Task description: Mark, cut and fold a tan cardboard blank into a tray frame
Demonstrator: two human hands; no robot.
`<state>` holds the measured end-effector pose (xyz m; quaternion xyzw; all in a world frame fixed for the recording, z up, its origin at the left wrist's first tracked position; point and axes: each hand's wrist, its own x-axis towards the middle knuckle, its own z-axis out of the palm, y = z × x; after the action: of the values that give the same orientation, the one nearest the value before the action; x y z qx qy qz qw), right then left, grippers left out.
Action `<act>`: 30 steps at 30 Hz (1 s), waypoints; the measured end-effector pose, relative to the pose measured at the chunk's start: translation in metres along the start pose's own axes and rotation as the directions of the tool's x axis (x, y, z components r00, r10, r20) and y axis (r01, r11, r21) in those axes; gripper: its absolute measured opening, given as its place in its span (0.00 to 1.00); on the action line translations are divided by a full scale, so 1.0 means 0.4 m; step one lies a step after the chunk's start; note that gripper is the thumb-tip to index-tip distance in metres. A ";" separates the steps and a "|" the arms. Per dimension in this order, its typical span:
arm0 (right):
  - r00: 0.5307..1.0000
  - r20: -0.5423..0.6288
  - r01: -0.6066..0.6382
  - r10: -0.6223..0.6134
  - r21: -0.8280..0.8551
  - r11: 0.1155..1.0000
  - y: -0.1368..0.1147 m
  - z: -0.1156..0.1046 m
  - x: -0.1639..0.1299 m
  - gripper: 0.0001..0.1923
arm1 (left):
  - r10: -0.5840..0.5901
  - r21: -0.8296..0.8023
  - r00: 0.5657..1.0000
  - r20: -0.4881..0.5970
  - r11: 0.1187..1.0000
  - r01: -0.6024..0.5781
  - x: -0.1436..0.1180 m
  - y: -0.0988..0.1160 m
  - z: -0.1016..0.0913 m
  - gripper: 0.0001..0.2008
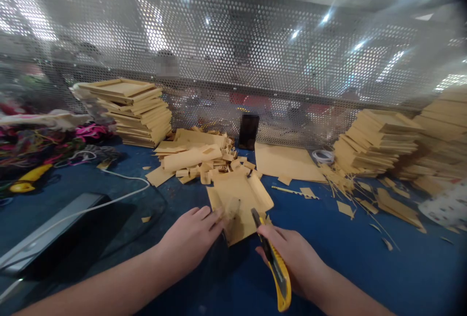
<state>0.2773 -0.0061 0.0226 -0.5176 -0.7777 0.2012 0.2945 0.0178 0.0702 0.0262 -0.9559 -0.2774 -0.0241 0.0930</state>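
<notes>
My left hand [189, 240] lies flat on the blue table, its fingertips pressing the near left part of a tan cardboard piece [241, 199] with folded-up side flaps. My right hand [292, 257] grips a yellow and black utility knife [273, 262]. The knife's tip rests on the near edge of that cardboard piece, just right of my left fingertips.
A heap of cardboard offcuts [193, 158] lies behind. Stacks of tan cardboard trays stand at back left [131, 109] and right [379, 141]. A perforated metal screen [233, 53] walls the far side. A black device [44, 238] with a white cable [120, 194] sits at left.
</notes>
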 end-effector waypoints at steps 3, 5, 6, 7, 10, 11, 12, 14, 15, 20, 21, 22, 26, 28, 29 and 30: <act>0.984 0.099 0.168 -0.149 -0.222 0.961 -0.007 0.002 -0.027 0.08 | 0.003 -0.071 1.000 0.002 0.997 -0.003 0.006 -0.014 0.007 0.24; 0.973 0.118 0.227 -0.198 -0.327 0.917 -0.012 0.005 -0.034 0.09 | 0.005 -0.127 1.000 -0.014 0.992 -0.006 0.011 -0.019 0.013 0.24; 0.971 0.115 0.237 -0.209 -0.351 0.906 -0.013 0.006 -0.035 0.10 | -0.002 -0.148 1.000 -0.020 0.989 -0.001 0.013 -0.021 0.015 0.24; 0.971 0.111 0.239 -0.213 -0.367 0.899 -0.014 0.006 -0.034 0.10 | -0.011 -0.161 1.000 -0.023 0.987 0.007 0.015 -0.021 0.014 0.24; 0.971 0.103 0.239 -0.215 -0.390 0.890 -0.014 0.002 -0.028 0.09 | 0.003 -0.182 1.000 -0.031 0.983 -0.008 0.015 -0.019 0.002 0.25; 0.970 0.104 0.242 -0.219 -0.390 0.889 -0.014 0.000 -0.025 0.09 | 0.032 -0.195 0.999 -0.037 0.980 -0.038 0.015 -0.018 -0.004 0.25; 0.969 0.106 0.248 -0.225 -0.391 0.886 -0.014 -0.001 -0.022 0.08 | 0.072 -0.212 0.996 -0.045 0.974 -0.080 0.015 -0.018 -0.011 0.26; 0.964 0.114 0.266 -0.240 -0.400 0.877 -0.016 -0.003 -0.017 0.07 | 0.146 -0.249 0.988 -0.057 0.956 -0.156 0.015 -0.020 -0.020 0.26; 0.961 0.121 0.276 -0.249 -0.401 0.873 -0.017 -0.003 -0.015 0.06 | 0.163 -0.266 0.985 -0.062 0.948 -0.173 0.016 -0.022 -0.023 0.26; 0.956 0.163 0.283 -0.244 -0.295 0.913 -0.018 -0.002 -0.007 0.04 | 0.059 -0.299 0.997 -0.052 0.952 -0.071 0.019 -0.035 -0.015 0.21; 0.958 0.171 0.269 -0.229 -0.269 0.925 -0.016 -0.002 -0.007 0.05 | 0.034 -0.297 0.998 -0.049 0.954 -0.047 0.019 -0.037 -0.011 0.20; 0.961 0.176 0.254 -0.214 -0.251 0.934 -0.014 -0.002 -0.007 0.06 | 0.012 -0.293 0.999 -0.048 0.956 -0.026 0.019 -0.038 -0.008 0.19; 0.962 0.178 0.247 -0.206 -0.246 0.937 -0.010 -0.003 -0.009 0.07 | -0.051 -0.256 0.997 -0.066 0.966 0.033 0.021 -0.040 0.005 0.17; 0.958 0.180 0.265 -0.223 -0.257 0.929 -0.009 -0.003 -0.008 0.07 | -0.080 -0.238 0.994 -0.075 0.969 0.060 0.024 -0.045 0.010 0.17; 0.956 0.180 0.274 -0.232 -0.264 0.925 -0.009 -0.003 -0.007 0.07 | -0.095 -0.233 0.993 -0.077 0.970 0.074 0.025 -0.049 0.014 0.17; 0.954 0.182 0.281 -0.238 -0.271 0.921 -0.009 -0.003 -0.007 0.08 | -0.112 -0.231 0.991 -0.076 0.969 0.092 0.027 -0.054 0.019 0.17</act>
<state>0.2762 -0.0099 0.0251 -0.4315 -0.8801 0.0797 0.1811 0.0153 0.0951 0.0235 -0.9427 -0.3173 -0.1025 -0.0061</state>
